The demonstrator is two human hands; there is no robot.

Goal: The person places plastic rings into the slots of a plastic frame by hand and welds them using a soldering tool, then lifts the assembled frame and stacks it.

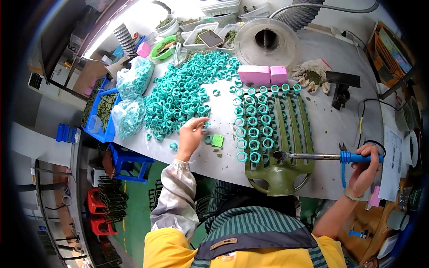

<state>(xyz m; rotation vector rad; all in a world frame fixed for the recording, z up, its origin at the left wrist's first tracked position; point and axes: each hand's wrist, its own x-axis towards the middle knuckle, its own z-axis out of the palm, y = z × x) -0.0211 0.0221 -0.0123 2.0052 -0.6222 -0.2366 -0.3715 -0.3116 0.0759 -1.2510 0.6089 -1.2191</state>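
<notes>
My left hand [192, 135] is at the right edge of a large heap of teal rings [174, 98], its fingers pinched together; whatever they hold is too small to make out. In my right hand [364, 172] is a soldering iron [319, 157] with a blue handle, its tip pointing left over a green slatted frame [282, 176]. Teal rings stand in rows along the left slats of that frame and across its top end. A small green square [217, 140] lies between my left hand and the frame.
Pink blocks [254, 75] sit behind the frame, near a white glove [313, 73] and a round transparent hood [268, 42]. Bags of rings [135, 78] and a blue tray [105, 114] are at left. A black stand [341, 91], pliers [343, 147] and cables are at right.
</notes>
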